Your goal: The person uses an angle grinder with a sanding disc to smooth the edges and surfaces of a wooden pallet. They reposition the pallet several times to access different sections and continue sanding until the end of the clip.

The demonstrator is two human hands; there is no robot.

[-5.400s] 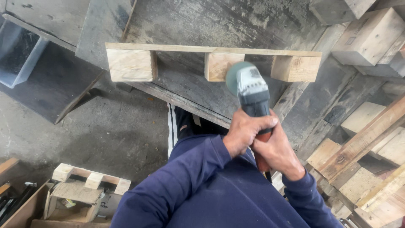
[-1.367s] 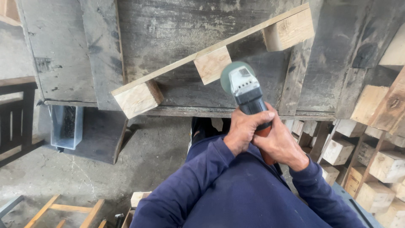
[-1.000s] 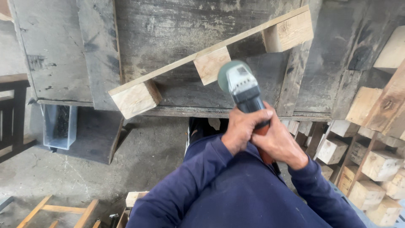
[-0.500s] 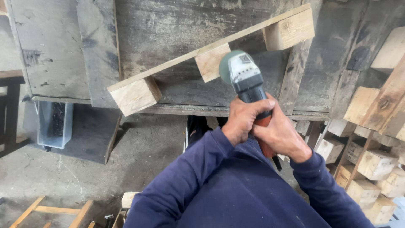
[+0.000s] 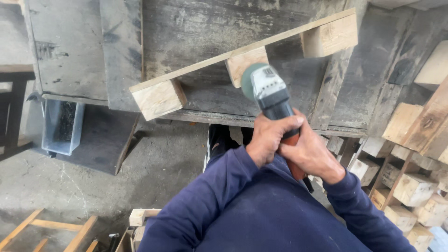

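Green-headed power tool, dark body, held with both hands, its head right at the middle block of a pale wood piece; can't tell if it's actually touching. Left hand closed tight around the tool's body, right hand closed on the orange rear part just beneath. Both sleeves dark blue.

Wood piece: one thin slat with three square blocks under it, lying tilted across the bench, left block nearest, right block farthest. Bench top is dark, stained boards.

Right side: stack of loose pale wood blocks and a few slats. Left: clear plastic bin hanging at the bench edge, concrete floor below, wooden frame lying at near left.
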